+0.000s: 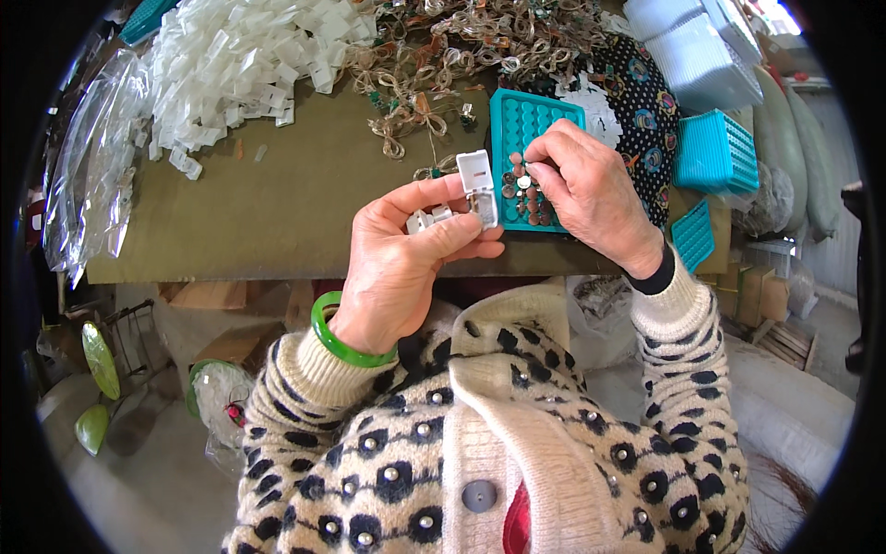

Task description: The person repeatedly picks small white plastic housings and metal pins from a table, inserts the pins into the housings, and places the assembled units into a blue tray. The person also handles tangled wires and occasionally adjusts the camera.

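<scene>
My left hand point(397, 242) is closed around small white plastic cases. One white case point(475, 173) stands up between thumb and fingers with its lid swung open and a slot in it. More white pieces lie in the palm. My right hand point(592, 189) reaches over a teal tray point(501, 109) with round pockets, thumb and forefinger pinched together. Whatever the pinch holds is too small to make out. Just under those fingertips, several small round metal discs point(533, 208), coppery and silver, lie piled on the tray's near part.
A heap of white plastic cases point(249, 55) covers the table's far left. Bundles of coiled thin wire point(443, 55) lie far centre. At right are a patterned dark cloth point(646, 111), stacked teal trays point(715, 152) and white trays point(692, 55). Clear plastic bags point(97, 148) hang over the left edge.
</scene>
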Demonstrator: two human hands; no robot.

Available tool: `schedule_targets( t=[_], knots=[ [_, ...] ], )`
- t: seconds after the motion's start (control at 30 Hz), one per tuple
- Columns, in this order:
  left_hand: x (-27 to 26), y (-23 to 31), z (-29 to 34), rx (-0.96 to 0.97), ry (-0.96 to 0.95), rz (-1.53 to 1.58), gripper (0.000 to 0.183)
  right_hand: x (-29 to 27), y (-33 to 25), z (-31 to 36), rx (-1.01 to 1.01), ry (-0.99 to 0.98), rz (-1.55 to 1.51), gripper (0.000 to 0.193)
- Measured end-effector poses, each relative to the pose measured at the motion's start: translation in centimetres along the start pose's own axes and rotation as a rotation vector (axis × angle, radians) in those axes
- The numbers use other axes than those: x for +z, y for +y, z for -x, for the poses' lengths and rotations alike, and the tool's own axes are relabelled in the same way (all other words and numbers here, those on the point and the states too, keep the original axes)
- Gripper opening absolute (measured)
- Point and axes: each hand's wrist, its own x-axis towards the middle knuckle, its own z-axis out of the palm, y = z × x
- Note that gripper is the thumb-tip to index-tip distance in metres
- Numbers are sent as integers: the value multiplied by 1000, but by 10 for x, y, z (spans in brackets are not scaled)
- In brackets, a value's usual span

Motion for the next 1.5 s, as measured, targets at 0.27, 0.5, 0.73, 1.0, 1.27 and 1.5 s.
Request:
schedule_targets(
  t=[0.27,0.5,0.73,1.0,1.27,1.5],
  knots=[
    [8,0,5,121,65,-122,30,5,-43,8,-78,254,-195,13],
    [13,-5,6,107,69,-185,29,15,-57,15,-195,236,41,29],
    [15,-9,9,74,60,-173,30,12,-58,24,-138,354,-81,25],
    [12,-13,12,42,42,-141,26,18,-58,26,-111,282,-202,21],
    [3,-9,4,-24,12,-60,19,18,-26,6,-22,297,38,17],
    [1,-4,2,12,-69,3,24,20,-11,-3,-65,152,233,16]
  ],
)
